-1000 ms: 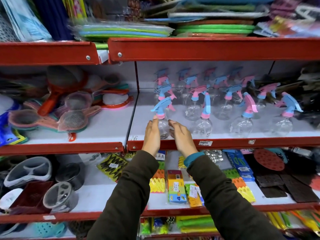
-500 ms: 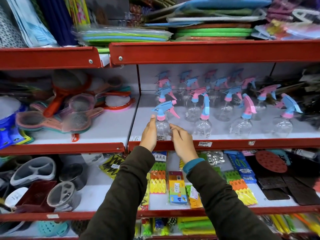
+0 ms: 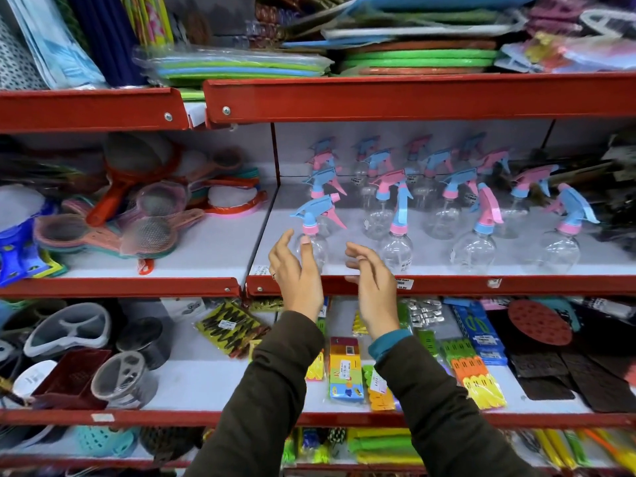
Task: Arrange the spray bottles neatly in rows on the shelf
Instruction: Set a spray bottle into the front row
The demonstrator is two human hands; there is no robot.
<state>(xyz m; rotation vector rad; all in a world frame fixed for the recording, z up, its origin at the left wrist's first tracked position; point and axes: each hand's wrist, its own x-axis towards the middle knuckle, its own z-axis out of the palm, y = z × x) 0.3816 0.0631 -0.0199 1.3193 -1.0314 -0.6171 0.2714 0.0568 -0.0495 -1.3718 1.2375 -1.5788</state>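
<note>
Head view: clear spray bottles [image 3: 444,201] with pink-and-blue trigger heads stand on the white middle shelf [image 3: 447,270] behind its red front lip. Four are in the front row; those behind blur together, so the total cannot be told. The front-left bottle [image 3: 315,235] stands upright near the shelf's left divider. Mesh strainers [image 3: 144,218] lie in the bay to the left, dark items crowd the right end. The left hand [image 3: 297,273] is spread just in front of that bottle, thumb against its body, fingers loose. The right hand [image 3: 373,280] hovers just beside it, fingers curled apart, gripping nothing.
</note>
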